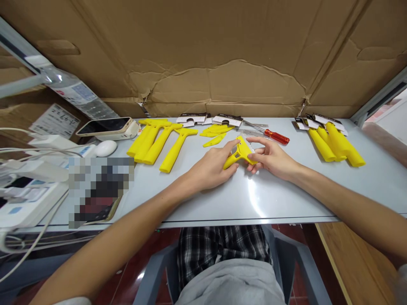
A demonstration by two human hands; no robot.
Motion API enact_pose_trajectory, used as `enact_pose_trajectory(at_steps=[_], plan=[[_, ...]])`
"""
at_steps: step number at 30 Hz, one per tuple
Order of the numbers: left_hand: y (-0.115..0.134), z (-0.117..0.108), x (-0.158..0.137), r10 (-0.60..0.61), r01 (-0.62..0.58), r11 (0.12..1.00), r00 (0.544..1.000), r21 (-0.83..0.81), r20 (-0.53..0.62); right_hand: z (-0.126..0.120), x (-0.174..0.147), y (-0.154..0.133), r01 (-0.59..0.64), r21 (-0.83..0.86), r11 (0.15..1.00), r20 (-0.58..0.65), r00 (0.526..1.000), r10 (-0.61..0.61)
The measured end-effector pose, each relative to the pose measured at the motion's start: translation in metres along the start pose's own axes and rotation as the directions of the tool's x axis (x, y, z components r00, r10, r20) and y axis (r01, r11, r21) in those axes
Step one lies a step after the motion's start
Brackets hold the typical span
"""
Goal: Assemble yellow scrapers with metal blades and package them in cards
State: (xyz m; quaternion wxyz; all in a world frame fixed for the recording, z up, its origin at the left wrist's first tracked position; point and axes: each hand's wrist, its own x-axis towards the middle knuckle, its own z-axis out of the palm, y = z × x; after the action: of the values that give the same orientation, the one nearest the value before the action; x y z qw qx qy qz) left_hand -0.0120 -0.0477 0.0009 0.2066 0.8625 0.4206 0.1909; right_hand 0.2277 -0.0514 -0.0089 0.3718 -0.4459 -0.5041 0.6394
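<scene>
A yellow scraper [244, 149] is between my two hands, just above the middle of the table. My left hand [213, 166] is closed around its handle, the thumb up along the head. At the head's right edge, by a shiny blade [251, 148], the fingers of my right hand [270, 156] pinch the scraper. Beyond my left hand lie loose yellow blade covers [217, 131]. A screwdriver with a red handle [277, 137] rests behind my right hand. More yellow scraper handles [178, 150] lie to the left.
Several yellow scrapers with card tags [345, 144] lie at the right. Black-and-white cards [227, 120] line the back by a cardboard wall [222, 51]. On the left are a phone [104, 126], a white mouse [106, 148], power strips with cables [34, 203] and a plastic bottle [76, 91].
</scene>
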Motion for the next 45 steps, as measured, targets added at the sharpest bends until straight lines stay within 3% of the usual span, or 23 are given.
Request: enact_pose_trajectory(at_steps=[14, 25, 35, 45], plan=[[0.002, 0.002, 0.002, 0.025, -0.021, 0.997, 0.999, 0.074, -0.043, 0.007, -0.004, -0.005, -0.036, -0.084, 0.996, 0.007, 0.999, 0.037], [0.006, 0.005, -0.002, 0.071, -0.071, 0.957, 0.997, 0.281, 0.009, 0.007, -0.004, -0.004, -0.025, -0.116, 0.993, 0.017, 0.999, 0.027], [0.008, 0.006, -0.004, 0.065, -0.061, 0.961, 0.998, 0.269, -0.004, -0.001, -0.002, 0.0, -0.003, -0.101, 0.995, 0.083, 0.996, 0.012], [0.007, 0.003, -0.002, 0.054, -0.054, 0.954, 0.999, 0.294, 0.005, -0.001, 0.004, 0.004, -0.002, -0.049, 0.999, -0.084, 0.996, -0.002]])
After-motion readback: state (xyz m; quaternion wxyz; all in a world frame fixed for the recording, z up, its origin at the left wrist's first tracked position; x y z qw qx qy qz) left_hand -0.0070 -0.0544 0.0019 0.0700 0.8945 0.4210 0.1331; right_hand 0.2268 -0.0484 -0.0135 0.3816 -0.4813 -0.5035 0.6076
